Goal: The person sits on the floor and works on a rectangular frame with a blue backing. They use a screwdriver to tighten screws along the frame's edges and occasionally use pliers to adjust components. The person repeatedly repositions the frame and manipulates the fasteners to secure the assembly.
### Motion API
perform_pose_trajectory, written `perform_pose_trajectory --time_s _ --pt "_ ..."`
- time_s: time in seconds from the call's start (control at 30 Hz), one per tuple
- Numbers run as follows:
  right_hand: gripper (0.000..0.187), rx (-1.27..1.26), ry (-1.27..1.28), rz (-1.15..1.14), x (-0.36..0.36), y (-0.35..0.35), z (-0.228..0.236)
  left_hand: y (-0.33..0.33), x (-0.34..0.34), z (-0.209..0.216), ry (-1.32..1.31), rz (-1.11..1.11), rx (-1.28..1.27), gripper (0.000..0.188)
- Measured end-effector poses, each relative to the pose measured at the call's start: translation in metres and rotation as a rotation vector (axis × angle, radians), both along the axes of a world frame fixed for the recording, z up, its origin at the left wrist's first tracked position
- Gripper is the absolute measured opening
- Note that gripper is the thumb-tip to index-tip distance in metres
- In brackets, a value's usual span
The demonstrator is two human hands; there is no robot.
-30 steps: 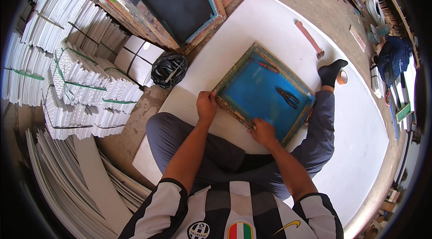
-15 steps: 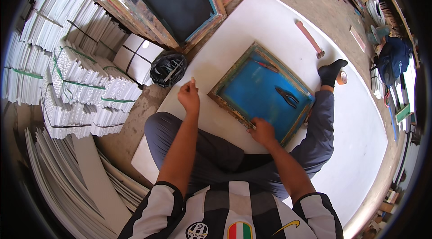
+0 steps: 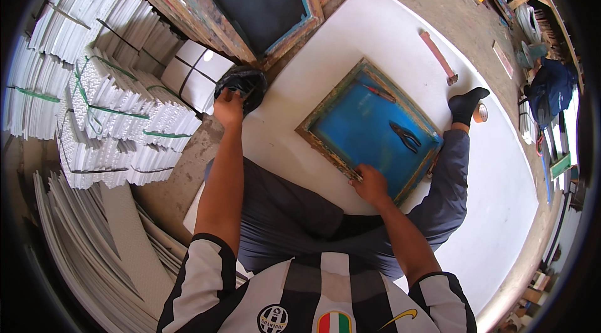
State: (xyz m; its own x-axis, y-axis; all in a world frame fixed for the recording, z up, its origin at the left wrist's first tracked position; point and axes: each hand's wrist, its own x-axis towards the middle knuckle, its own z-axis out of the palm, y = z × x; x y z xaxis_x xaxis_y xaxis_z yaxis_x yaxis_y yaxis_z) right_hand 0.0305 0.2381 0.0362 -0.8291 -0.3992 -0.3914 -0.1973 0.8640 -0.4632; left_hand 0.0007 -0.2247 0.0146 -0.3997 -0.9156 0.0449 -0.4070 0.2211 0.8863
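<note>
A wooden screen-printing frame [image 3: 325,159] with blue mesh [image 3: 357,135] lies tilted on a white sheet in front of me. My right hand [image 3: 371,185] closes its fingers on the near edge of this frame. Pliers with black handles [image 3: 405,137] rest on the mesh, and a thin red-handled tool [image 3: 380,93] lies farther back on it. Off to the left, my left hand [image 3: 228,110] is at the mouth of a black plastic bag [image 3: 253,90]. Its fingers are drawn together there; whatever they hold is hidden.
A hammer [image 3: 439,58] and a tape roll [image 3: 480,113] lie on the white sheet [image 3: 501,208] at right, near my outstretched foot [image 3: 468,104]. Bundled white stacks [image 3: 119,114] rise at left. More printing frames [image 3: 256,7] lean at the back.
My left hand has moved left from above the sheet, where its fingertips were pinched, to the black bag. My right hand keeps its hold on the frame's edge.
</note>
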Motion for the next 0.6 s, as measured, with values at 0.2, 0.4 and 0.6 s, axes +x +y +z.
perform_pose_trajectory --time_s 0.2,0.4,0.6 --pt "0.040 -0.015 0.002 -0.003 0.000 0.002 -0.001 0.006 0.003 0.000 -0.111 0.002 -0.096 0.031" --pt "0.038 -0.078 -0.005 -0.040 -0.005 -0.001 -0.008 0.033 0.002 0.016 -0.206 -0.184 -0.093 0.042" --pt "0.037 -0.265 0.103 -0.073 -0.014 -0.022 -0.033 0.112 0.012 0.019 -0.579 -0.853 0.014 0.068"
